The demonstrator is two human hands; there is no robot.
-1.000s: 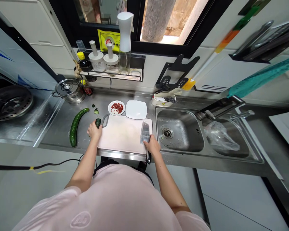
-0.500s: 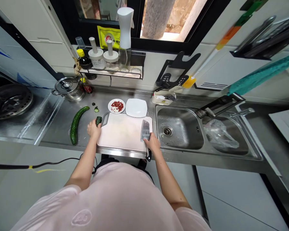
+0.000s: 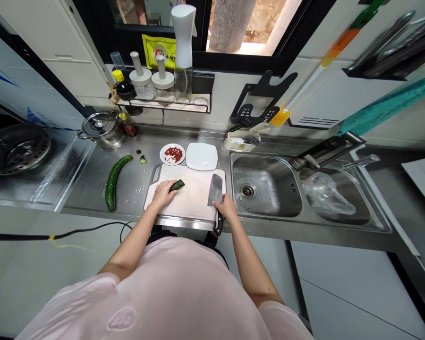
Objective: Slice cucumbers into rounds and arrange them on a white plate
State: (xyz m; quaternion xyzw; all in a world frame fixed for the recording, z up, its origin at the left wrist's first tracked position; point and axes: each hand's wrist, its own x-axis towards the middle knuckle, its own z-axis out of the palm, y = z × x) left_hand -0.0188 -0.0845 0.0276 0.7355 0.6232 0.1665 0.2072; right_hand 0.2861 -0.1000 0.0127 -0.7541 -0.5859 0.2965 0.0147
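Note:
My left hand [image 3: 163, 194] rests on the pale pink plastic cutting board [image 3: 194, 200], its fingers on a dark green cucumber piece [image 3: 177, 185] lying on the board. My right hand [image 3: 227, 207] grips the black handle of a steel cleaver [image 3: 216, 190] at the board's right side, blade upright. Left of the board lies a long whole-looking cucumber [image 3: 112, 183] on the steel counter [image 3: 134, 193]. Small cucumber bits [image 3: 142, 160] sit above it. Behind the board are a small plate of chopped red food [image 3: 173, 154] and a white square plate [image 3: 201, 156].
A steel sink [image 3: 265, 186] with a plastic bag [image 3: 327, 193] in its second basin adjoins the counter on the right. A lidded steel pot [image 3: 102, 130] and a gas burner [image 3: 17, 149] stand left. A shelf of bottles and jars [image 3: 163, 105] lines the back wall.
My left hand has moved right from the board's left corner onto the board, with the cucumber piece now lying flat under its fingers. The right hand and cleaver stay nearly in place.

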